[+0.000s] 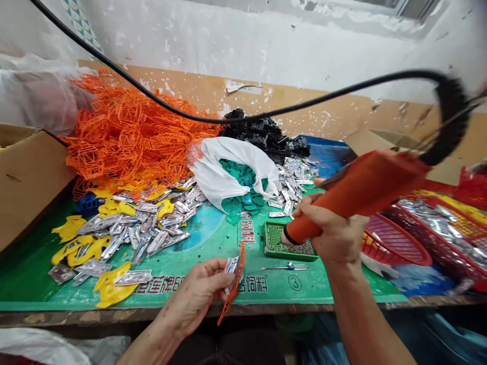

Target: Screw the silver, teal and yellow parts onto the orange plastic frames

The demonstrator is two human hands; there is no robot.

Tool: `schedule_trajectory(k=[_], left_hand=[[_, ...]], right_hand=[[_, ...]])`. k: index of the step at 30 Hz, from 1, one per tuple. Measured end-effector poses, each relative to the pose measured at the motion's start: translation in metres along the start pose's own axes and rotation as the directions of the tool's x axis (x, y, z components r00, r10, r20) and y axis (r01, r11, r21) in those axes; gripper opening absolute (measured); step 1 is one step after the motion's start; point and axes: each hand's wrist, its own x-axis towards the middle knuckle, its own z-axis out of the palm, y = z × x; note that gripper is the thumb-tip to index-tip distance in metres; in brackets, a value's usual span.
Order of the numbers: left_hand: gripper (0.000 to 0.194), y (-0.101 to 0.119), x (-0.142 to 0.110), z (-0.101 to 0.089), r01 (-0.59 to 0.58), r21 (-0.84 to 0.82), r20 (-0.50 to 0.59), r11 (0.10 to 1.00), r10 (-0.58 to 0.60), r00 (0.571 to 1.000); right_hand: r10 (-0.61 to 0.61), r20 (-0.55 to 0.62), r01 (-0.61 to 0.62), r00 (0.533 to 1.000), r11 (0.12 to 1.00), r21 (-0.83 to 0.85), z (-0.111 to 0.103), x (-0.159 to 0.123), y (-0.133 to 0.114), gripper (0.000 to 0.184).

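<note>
Left hand (203, 286) pinches orange piece (239, 276) plus metal plate (231, 266) (both likely light; grip edges); right hand (337, 233) wraps driver (369, 180), probably hefty.

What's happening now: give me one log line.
left hand: orange plastic piece, metal plate | right hand: corded orange tool, nose at green tray | screwdriver: near tray

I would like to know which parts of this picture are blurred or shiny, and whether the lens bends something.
Head view: the thick end of the black cable is smeared, while the left hand looks clearer; head view: bright glints show on the silver metal pieces; head view: the side carton looks stretched, probably from a wide lens.
</note>
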Motion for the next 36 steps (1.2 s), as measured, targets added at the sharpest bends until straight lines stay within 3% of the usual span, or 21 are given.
schedule_trajectory(k=[4, 8, 12, 17, 36], left_hand=[[0.017, 0.002, 0.002, -0.003, -0.030, -0.103, -0.066, 0.994, 0.023, 0.998], [0.017, 0.006, 0.002, -0.001, -0.009, -0.168, -0.118, 0.986, -0.011, 0.993], [0.017, 0.003, 0.004, 0.001, 0.046, -0.127, -0.114, 0.991, -0.061, 0.992], [0.020, -0.005, 0.005, 0.001, 0.036, -0.058, -0.082, 0.998, -0.041, 0.996], [0.019, -0.005, 0.004, 0.005, 0.018, -0.116, -0.068, 0.993, -0.026, 0.997]], right_hand=[[0.027, -0.054, -0.033, 0.998, 0.994, -0.104, -0.017, 0.008, 0.028, 0.020], [0.006, -0.048, -0.011, 0.999, 0.994, -0.109, -0.022, 0.010, 0.039, 0.018], [0.026, -0.035, -0.030, 0.999, 0.994, -0.105, -0.022, 0.008, 0.041, 0.017], [0.042, -0.012, -0.043, 0.999, 0.995, -0.087, -0.020, 0.004, 0.041, 0.016], [0.057, -0.027, -0.059, 0.998, 0.993, -0.101, -0.019, 0.001, 0.043, 0.021]])
